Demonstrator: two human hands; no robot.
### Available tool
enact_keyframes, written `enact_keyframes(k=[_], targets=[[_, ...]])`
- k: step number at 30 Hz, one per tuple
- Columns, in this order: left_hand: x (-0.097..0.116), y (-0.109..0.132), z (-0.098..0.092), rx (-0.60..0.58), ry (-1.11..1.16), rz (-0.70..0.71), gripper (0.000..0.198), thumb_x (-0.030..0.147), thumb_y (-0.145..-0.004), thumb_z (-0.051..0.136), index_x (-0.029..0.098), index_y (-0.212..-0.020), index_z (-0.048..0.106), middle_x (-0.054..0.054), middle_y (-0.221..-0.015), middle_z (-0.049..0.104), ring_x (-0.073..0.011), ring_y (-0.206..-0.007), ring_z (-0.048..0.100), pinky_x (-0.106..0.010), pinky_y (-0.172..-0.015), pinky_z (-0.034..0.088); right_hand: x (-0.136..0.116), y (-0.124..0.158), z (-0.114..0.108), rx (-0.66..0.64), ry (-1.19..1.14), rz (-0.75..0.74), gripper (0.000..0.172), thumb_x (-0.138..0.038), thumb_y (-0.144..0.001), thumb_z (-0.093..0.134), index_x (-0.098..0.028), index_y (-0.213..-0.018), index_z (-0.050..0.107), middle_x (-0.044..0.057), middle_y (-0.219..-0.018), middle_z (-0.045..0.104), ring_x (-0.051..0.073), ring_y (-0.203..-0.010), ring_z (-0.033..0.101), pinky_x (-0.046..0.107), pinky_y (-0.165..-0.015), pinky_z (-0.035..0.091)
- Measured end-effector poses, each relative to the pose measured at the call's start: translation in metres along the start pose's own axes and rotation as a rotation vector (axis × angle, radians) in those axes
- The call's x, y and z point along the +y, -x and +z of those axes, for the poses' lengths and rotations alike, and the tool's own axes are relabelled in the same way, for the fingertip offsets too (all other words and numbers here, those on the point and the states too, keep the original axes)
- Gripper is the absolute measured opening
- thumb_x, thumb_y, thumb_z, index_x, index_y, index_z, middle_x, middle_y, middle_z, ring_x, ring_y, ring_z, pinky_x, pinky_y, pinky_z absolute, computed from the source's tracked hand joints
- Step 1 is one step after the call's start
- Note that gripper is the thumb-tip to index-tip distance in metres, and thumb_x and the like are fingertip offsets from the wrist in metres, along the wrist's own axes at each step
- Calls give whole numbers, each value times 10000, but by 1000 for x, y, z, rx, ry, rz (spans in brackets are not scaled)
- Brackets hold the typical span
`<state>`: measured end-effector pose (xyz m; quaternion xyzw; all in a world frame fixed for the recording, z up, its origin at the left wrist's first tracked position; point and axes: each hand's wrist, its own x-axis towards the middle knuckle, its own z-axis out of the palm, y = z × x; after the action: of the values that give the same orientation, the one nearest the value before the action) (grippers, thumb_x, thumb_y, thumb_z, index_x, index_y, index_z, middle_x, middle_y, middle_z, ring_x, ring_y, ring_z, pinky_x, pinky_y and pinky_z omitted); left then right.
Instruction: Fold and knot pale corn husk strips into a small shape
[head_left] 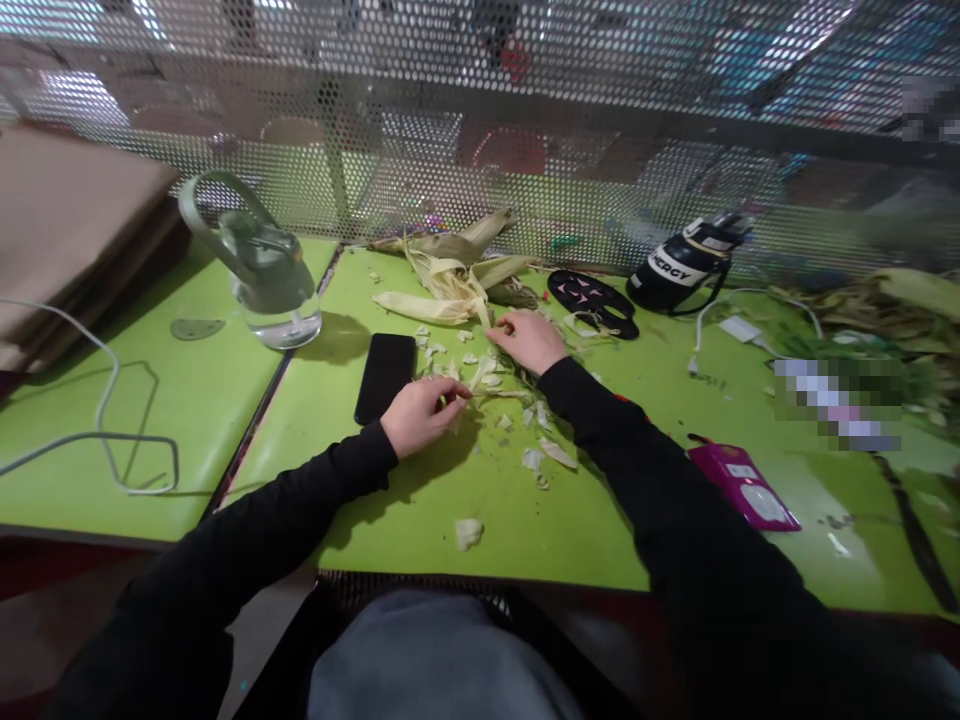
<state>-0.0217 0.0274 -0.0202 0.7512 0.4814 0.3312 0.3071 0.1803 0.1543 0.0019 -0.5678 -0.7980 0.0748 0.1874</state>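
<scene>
Pale corn husks [442,285] lie in a loose bunch at the back middle of the green table. My right hand [529,341] is at their front edge, its fingertips closed on something I cannot make out, beside a hanging husk strip. Lower and to the left, my left hand [425,412] has its thumb and fingers drawn together near a thin pale piece; what lies between them is too small to tell. Small torn scraps [491,380] are scattered between and below both hands. A black phone [385,378] rests just left of my left hand.
A clear bottle with a green handle [276,290] stands left. At the back right are a black bottle [679,265] and a dark perforated item [589,300]. A magenta pouch [744,485], white cable [701,335] and leafy pile [892,340] lie right. Brown sheets [67,220] sit far left.
</scene>
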Motion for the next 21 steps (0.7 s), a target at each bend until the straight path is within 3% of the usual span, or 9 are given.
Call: enact_keyframes(k=[5,8,11,13,18,21], targets=[[-1,-1,-1,13,-13,12,169,210,-856,562,156,-930,705,-20,-787,663,-103,-607,518,-246,-663,448,-9,7,-1,-162,-80,-126,245,-334,-852,513,-167,-817,689,45,-759,692,158,-661,562,274,-640,410],[-2,-2,-1,10,-17,7,168,208,-857,563,161,-934,705,-18,-798,666,-103,-611,523,-248,-670,452,-11,25,-10,-300,-102,-200,183,-309,-801,573,-181,-729,682,12,-689,673,137,-615,545,254,-612,385],[-3,-2,0,2,-18,-4,171,205,-857,563,156,-940,705,-18,-783,660,-104,-613,525,-250,-670,451,-11,37,-15,-345,-102,-199,159,-304,-770,618,-189,-678,677,9,-679,676,141,-627,555,257,-620,377],[-3,-2,1,-3,-21,-5,176,204,-857,561,155,-947,705,-17,-773,658,-107,-618,528,-251,-668,452,-8,38,-15,-305,-98,-148,191,-336,-794,610,-190,-699,686,23,-712,695,154,-654,578,268,-641,389],[-2,-2,-1,-3,-36,-10,183,212,-861,552,157,-949,702,-22,-783,666,-112,-632,538,-258,-672,462,6,13,-7,-59,-78,67,232,-332,-853,545,-159,-864,698,103,-872,728,222,-792,627,335,-754,436],[-2,-2,-3,5,-42,-2,185,214,-860,550,158,-947,703,-25,-782,664,-120,-654,553,-262,-688,470,11,-5,1,-27,-126,140,280,-367,-843,586,-143,-977,688,118,-933,732,241,-853,648,358,-797,470]])
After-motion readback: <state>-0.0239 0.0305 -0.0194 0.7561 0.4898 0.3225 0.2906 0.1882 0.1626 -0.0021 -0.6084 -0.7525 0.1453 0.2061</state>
